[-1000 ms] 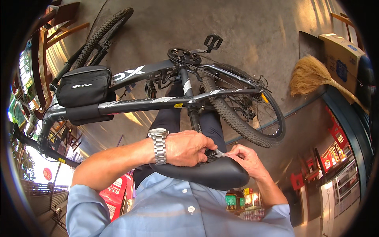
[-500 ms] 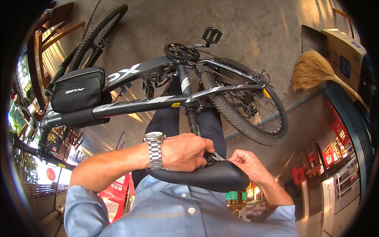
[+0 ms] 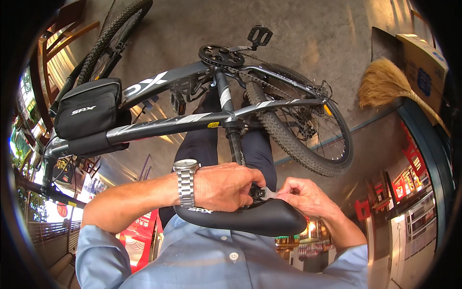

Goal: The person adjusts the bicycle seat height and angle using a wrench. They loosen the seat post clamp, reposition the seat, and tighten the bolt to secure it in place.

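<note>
A black bicycle saddle lies close to my body, tilted on its side, at the top of the seatpost. My left hand, with a steel watch on the wrist, is closed on the saddle's underside by the seat clamp. My palm hides the rails. My right hand pinches a small silver wrench, whose head sits at the clamp. The grey and black bicycle frame leans across in front of my legs.
The rear wheel and a pedal stick out on the far side. A black bag hangs on the frame at left. A straw broom and a cardboard box stand at right. A wooden chair is at far left.
My right hand has shifted slightly, and the wrench now shows plainly between its fingers and the clamp. The saddle has turned and moved a little left; my left hand keeps its hold.
</note>
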The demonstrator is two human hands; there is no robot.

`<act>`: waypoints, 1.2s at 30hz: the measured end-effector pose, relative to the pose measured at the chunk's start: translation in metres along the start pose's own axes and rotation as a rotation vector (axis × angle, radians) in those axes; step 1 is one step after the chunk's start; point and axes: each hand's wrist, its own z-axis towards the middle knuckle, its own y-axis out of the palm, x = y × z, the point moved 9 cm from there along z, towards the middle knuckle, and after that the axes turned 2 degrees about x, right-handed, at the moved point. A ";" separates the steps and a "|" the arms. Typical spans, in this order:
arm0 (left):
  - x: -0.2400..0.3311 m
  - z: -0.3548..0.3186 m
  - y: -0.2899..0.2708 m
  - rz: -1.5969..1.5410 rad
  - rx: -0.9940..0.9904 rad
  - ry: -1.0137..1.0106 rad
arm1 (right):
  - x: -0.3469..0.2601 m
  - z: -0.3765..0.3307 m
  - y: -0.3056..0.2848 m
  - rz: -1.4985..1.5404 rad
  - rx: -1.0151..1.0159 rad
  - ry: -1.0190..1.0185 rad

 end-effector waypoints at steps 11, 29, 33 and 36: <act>-0.001 0.000 -0.002 -0.059 0.035 0.015 | 0.018 0.015 -0.005 0.060 -0.001 -0.012; -0.004 0.002 -0.003 -0.106 0.023 0.006 | -0.011 0.007 -0.022 -0.050 0.046 0.009; -0.008 0.004 -0.001 -0.078 -0.020 0.002 | -0.015 0.019 -0.020 -0.148 -0.042 -0.008; -0.008 0.005 -0.001 -0.082 -0.009 0.009 | -0.031 0.039 -0.022 -0.276 -0.166 0.012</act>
